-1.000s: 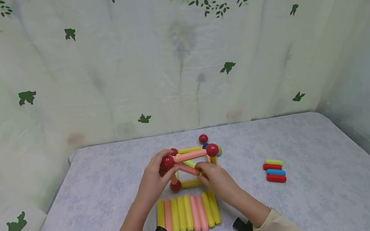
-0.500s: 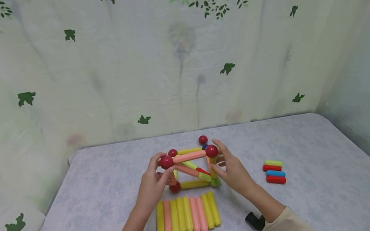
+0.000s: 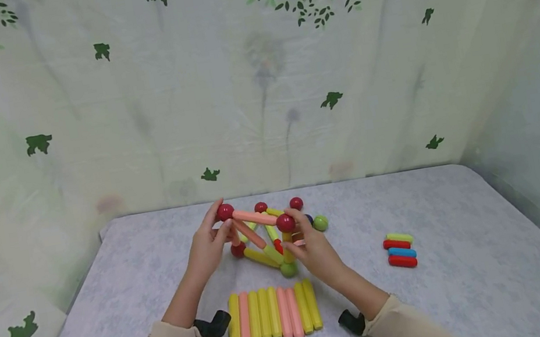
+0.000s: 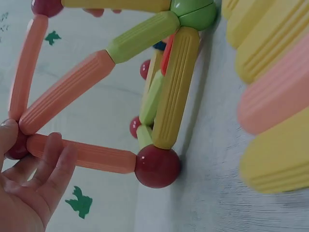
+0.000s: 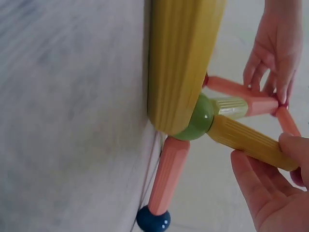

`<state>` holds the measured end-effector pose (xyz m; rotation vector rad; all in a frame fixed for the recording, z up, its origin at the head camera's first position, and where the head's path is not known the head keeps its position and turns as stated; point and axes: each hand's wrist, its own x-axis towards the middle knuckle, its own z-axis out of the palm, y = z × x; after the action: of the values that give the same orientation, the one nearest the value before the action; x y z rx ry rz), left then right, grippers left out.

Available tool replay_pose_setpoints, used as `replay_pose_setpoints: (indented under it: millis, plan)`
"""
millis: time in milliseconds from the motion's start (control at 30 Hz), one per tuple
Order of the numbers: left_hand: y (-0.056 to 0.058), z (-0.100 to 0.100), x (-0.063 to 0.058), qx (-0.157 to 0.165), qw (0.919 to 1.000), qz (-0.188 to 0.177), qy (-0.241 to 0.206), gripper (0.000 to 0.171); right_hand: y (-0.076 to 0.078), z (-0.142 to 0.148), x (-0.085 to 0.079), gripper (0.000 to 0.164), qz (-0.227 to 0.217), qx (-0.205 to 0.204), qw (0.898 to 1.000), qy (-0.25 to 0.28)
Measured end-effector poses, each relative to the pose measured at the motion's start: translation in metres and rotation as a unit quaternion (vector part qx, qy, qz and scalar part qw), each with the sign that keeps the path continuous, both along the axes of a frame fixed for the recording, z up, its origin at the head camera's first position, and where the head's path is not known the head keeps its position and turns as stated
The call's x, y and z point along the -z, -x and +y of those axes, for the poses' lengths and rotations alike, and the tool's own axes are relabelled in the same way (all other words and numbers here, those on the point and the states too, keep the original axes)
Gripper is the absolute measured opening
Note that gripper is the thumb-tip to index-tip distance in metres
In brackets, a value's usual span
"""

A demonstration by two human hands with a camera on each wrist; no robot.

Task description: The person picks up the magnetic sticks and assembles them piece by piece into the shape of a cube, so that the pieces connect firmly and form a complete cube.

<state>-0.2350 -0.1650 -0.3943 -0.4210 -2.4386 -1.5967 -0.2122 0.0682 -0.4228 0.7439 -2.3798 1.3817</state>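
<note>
A frame of magnetic rods and balls stands on the table, turned at an angle. My left hand [image 3: 205,248] pinches the red ball [image 3: 225,212] at its upper left corner, where several pink rods meet. With my right hand [image 3: 318,248] I hold the upper right corner, thumb and fingers about the yellow upright rod [image 5: 251,143] just below another red ball [image 3: 286,223]. A pink top rod [image 3: 255,217] joins these two balls. Below, a green ball [image 4: 195,12] sits at the lower front corner, joined to a diagonal of pink and light green rods [image 4: 67,91].
In front of the frame lies a row of yellow and pink rods [image 3: 274,313]. Several short red, blue and green rods [image 3: 401,250] lie to the right. A loose red ball [image 3: 296,204] sits behind, with a green ball [image 3: 320,223] nearby. A patterned curtain [image 3: 260,105] hangs behind the table.
My right hand has left the diagonal rods and taken the upper right corner. Both hands have then turned the frame, its left side moving back and its right side coming nearer.
</note>
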Motion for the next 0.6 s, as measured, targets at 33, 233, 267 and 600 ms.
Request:
replay_pose_setpoints:
  millis: [33,233,267,600]
  plan:
    - [0.004,-0.001,0.0,-0.001,1.0,0.001,-0.001,0.054,0.0,-0.002,0.0,0.066,0.002,0.0,1.0,0.001]
    - [0.025,-0.004,0.002,-0.003,1.0,-0.005,0.005,0.056,0.003,-0.014,0.0,0.067,0.012,-0.01,1.0,0.006]
    - [0.026,-0.004,0.002,-0.004,0.9999,-0.007,0.013,0.057,0.003,-0.015,0.0,0.067,0.007,-0.014,1.0,0.006]
    - [-0.007,0.032,-0.009,-0.079,0.9783,0.167,0.095,0.04,0.019,0.017,-0.005,0.039,0.025,0.052,0.998,-0.024]
